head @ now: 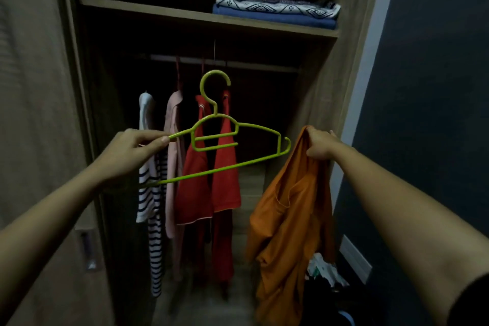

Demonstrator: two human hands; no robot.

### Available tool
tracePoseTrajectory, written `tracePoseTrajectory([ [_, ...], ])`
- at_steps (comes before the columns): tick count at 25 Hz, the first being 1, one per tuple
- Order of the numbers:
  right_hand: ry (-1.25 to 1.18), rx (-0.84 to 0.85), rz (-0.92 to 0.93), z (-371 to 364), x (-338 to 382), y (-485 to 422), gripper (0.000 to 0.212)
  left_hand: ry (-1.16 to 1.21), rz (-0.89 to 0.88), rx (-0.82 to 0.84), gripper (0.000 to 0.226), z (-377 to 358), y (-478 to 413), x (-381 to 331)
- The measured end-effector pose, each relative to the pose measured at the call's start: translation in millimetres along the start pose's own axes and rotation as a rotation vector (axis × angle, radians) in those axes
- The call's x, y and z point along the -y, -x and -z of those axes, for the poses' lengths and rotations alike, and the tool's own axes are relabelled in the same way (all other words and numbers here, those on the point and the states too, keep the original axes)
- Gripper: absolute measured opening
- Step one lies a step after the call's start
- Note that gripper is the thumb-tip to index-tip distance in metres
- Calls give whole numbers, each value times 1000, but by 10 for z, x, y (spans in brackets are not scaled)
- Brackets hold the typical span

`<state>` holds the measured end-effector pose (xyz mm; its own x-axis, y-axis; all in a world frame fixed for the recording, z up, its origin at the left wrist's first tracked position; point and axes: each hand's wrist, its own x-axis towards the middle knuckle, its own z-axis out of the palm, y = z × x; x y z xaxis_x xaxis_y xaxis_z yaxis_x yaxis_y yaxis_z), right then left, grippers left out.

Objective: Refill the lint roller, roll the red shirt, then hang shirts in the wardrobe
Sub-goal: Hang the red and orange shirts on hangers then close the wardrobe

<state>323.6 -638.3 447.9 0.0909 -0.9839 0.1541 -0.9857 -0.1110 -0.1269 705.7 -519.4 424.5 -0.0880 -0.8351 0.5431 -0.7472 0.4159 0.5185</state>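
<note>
- green plastic hanger (216, 113) is in front of the open wardrobe (317, 82), tilted, hook up, with nothing on it.
- left hand (132, 151): thumb and fingers pinched on the hanger's left end.
- right hand (321, 145): fist clamped on a bunched top edge of the orange shirt (291, 219), which dangles free to the right of the hanger. the two do not touch.
- red shirt (195, 193) is on the rail (251, 64) inside the wardrobe, behind the hanger. it shows as two red panels; cannot tell whether that is one garment or two.
- striped shirt (148, 193) and pink shirt (173, 167) hang on the same rail, left of the red.
- shelf (185, 14) above the rail carries folded cloths (275, 12).
- lint roller not in view, so the refill and rolling steps cannot be checked from here. judged done, since the red shirt is already hung.
- judgement: late in the task, in the hanging stage.
- left to do, as far as this shows: thread the hanger into the orange shirt, seat both shoulders, hook it on the rail. the open stretch to the right of the red looks free.
- whether more shirts wait outside the view: cannot tell.
</note>
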Motion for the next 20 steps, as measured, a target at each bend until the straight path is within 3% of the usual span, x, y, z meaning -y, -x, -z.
tracePoseTrajectory([
  [4,-202,88,248,99,337,318,66,50,-64,41,12,-126,80,-135],
  [7,-296,92,467,161,680,547,69,161,-144,82,10,-464,111,-297],
  [9,-186,-106,542,208,721,660,61,298,-123,22,21,-705,167,-365],
  [11,85,-458,634,245,590,715,53,381,-57,-114,18,-879,236,-412],
  [13,167,-614,681,229,469,749,49,120,-99,-321,23,-1009,318,-422],
  [15,183,-649,688,190,462,763,47,-193,-142,-512,33,-1244,443,-475],
  [16,170,-650,688,170,475,763,46,-237,-169,-551,32,-1390,569,-573],
  [18,85,-673,691,175,504,786,44,-304,-213,-412,37,-1743,835,-665],
  [20,1,-717,703,257,468,822,40,-317,-102,-140,48,-1990,973,-483],
])
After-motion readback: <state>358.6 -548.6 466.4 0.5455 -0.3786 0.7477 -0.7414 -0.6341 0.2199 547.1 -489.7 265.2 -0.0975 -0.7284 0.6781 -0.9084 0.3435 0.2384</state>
